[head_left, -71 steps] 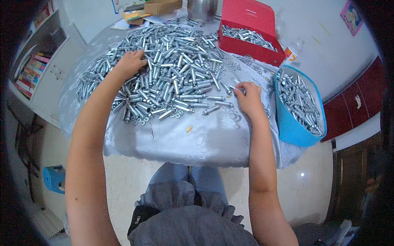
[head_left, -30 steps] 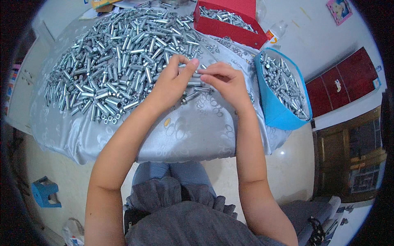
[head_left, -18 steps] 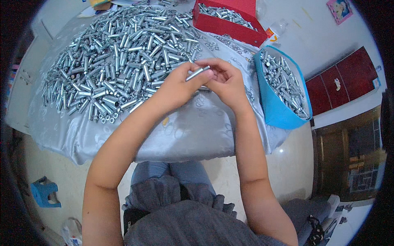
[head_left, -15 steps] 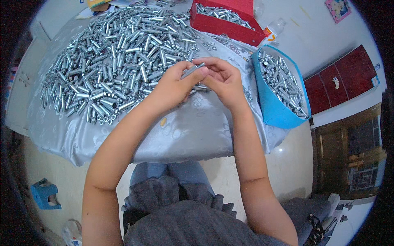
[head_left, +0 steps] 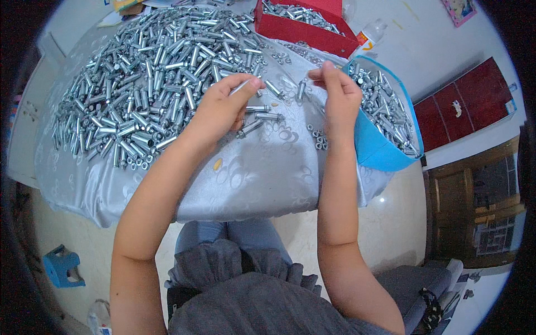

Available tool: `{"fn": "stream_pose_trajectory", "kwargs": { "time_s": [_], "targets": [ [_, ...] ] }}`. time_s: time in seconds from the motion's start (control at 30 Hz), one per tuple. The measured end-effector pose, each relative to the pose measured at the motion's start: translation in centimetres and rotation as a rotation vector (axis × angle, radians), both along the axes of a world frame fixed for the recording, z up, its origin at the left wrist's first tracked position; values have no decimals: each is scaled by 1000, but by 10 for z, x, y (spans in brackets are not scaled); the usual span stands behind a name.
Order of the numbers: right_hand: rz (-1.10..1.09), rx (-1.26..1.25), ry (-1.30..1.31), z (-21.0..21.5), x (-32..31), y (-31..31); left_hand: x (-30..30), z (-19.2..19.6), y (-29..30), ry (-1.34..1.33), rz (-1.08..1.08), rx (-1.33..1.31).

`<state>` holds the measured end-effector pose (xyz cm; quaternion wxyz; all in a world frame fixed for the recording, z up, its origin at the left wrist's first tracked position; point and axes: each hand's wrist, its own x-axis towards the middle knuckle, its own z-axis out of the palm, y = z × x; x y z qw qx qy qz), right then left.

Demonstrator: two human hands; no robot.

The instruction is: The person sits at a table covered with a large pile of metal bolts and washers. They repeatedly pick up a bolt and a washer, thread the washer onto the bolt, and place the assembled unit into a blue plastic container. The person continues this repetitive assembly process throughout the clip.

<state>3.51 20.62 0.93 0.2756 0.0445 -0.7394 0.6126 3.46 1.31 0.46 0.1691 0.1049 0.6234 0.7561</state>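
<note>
My left hand (head_left: 223,106) is closed at the right edge of a large pile of metal expansion bolts (head_left: 162,72). Between its thumb and fingers is one silvery expansion bolt (head_left: 240,88). Several loose bolts lie just right of and below that hand, one of them a bolt (head_left: 269,116) on the cloth. My right hand (head_left: 343,100) is over the table beside the blue bin (head_left: 379,145), thumb and fingertips drawn together. Whatever they pinch, if anything, is too small to see. Just left of those fingertips is another bolt (head_left: 301,89).
Bolts fill much of the blue bin. A red box (head_left: 301,38) with more bolts stands at the back, near a plastic bottle (head_left: 373,34). Small nuts (head_left: 318,137) lie on the shiny grey tablecloth (head_left: 257,184). A blue stool (head_left: 62,267) stands on the floor at left.
My hands have come apart. The right hand has moved right toward the blue bin, uncovering loose bolts and nuts; the left has shifted slightly left and still holds a bolt.
</note>
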Motion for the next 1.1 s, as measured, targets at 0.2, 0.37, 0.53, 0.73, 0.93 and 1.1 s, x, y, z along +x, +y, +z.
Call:
{"fn": "stream_pose_trajectory", "kwargs": {
  "time_s": [0.2,0.37,0.53,0.73,0.93,1.1],
  "targets": [
    [-385,583,-320,-25,-9,31,-3,1,-11,-56,3,18],
    [-384,831,-544,-33,-1,42,-1,4,-7,13,46,-67],
    [-338,699,-572,-29,-1,41,-3,2,-9,9,49,-73],
    [-298,741,-592,-36,-7,49,0,4,-8,20,54,-77],
    [-331,760,-580,-34,-5,45,1,5,-9,45,54,-108],
    [-251,564,-439,-22,-4,33,0,4,-8,45,18,-128]
  ]
}}
